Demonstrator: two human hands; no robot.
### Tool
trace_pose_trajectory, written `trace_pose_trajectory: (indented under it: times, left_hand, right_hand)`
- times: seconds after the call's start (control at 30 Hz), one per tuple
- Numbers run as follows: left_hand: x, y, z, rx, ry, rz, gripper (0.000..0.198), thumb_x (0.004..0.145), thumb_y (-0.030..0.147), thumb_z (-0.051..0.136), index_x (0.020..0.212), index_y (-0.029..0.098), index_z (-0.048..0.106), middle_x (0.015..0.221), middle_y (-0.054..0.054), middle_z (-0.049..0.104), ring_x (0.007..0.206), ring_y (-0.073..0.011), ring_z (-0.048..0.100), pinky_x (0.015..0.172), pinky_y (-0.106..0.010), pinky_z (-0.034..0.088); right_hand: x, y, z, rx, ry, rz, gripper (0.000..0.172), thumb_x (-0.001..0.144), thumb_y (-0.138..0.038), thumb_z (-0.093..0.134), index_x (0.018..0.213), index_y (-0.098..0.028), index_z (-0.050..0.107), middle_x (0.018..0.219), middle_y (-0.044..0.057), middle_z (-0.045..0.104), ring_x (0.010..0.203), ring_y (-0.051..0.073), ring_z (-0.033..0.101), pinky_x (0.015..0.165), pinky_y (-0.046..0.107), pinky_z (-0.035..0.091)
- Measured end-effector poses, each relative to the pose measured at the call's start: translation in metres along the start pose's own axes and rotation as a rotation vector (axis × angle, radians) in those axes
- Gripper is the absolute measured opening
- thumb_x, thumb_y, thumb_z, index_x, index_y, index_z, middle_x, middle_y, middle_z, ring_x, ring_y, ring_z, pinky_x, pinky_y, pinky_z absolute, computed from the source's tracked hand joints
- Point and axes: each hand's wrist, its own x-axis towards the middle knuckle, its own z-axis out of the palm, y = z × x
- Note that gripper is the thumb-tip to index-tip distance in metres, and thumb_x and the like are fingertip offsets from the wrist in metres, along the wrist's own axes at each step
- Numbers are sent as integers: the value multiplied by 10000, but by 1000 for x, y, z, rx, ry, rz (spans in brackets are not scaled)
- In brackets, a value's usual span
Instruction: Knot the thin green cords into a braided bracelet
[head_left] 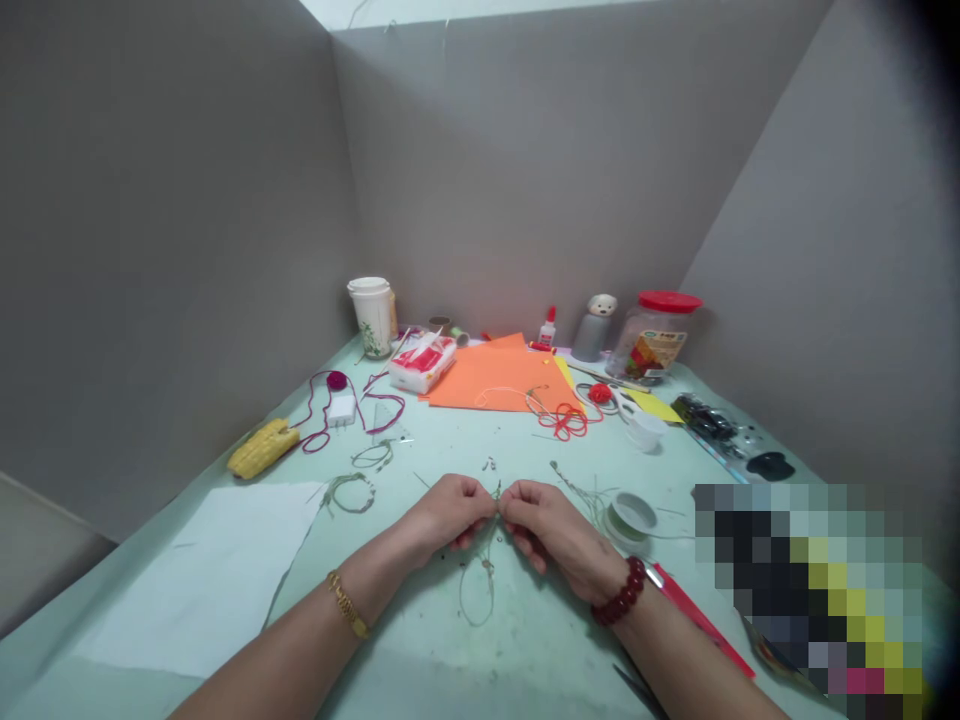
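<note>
My left hand and my right hand meet over the middle of the table, fingertips pinched close together. Between them they grip a thin green cord, whose loop hangs down toward me and rests on the tabletop. A short tuft of it sticks up above my fingers. Tiny pale bits lie just beyond my hands. To the right sits a spool of green cord, with loose strands beside it. A finished-looking green cord ring lies to the left.
White paper and a corn cob lie left. Farther back are orange paper, a tissue pack, a white cup, red cord and a red-lidded jar. A red cutter is by my right forearm. Grey walls enclose the table.
</note>
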Motion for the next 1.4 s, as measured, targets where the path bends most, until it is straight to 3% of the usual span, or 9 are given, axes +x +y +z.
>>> trace_pose_trajectory:
  times: [0.23, 0.57, 0.77, 1.07, 1.4]
  left_hand:
    - [-3, 3, -4, -66, -40, -3, 147, 672, 291, 540, 629, 162, 483, 534, 47, 461, 382, -36, 364, 358, -178, 235]
    - [-1, -1, 0, -46, 48, -8, 173, 669, 316, 546, 608, 164, 491, 519, 40, 483, 371, -45, 378, 352, -186, 243]
    - [0, -1, 2, -56, 74, -7, 118, 659, 254, 519, 592, 158, 507, 516, 33, 510, 357, -39, 371, 344, -176, 244]
    - [-2, -3, 6, -79, 65, 14, 115, 672, 236, 484, 588, 157, 488, 526, 26, 526, 358, -33, 386, 348, -157, 255]
    - [-1, -2, 7, -12, 71, -13, 92, 679, 232, 481, 625, 159, 490, 525, 24, 526, 349, -48, 409, 347, -164, 281]
  right_hand:
    - [1, -1, -1, 4, 3, -7, 46, 725, -208, 479, 695, -176, 468, 496, -58, 437, 367, 49, 339, 316, 165, 256]
    - [2, 3, -3, 41, -40, -43, 169, 779, -288, 454, 698, -156, 523, 541, -32, 506, 370, 45, 386, 313, 154, 292]
    - [3, 2, 1, -131, 67, -17, 146, 755, -228, 425, 624, -175, 462, 417, -58, 449, 292, 47, 351, 282, 157, 262]
    - [6, 5, 3, -343, 187, -80, 51, 698, -184, 474, 648, -192, 475, 421, -54, 463, 313, 73, 381, 271, 175, 287]
    - [5, 4, 2, -308, 166, -103, 101, 731, -191, 467, 632, -187, 487, 409, -53, 462, 313, 67, 374, 296, 175, 285]
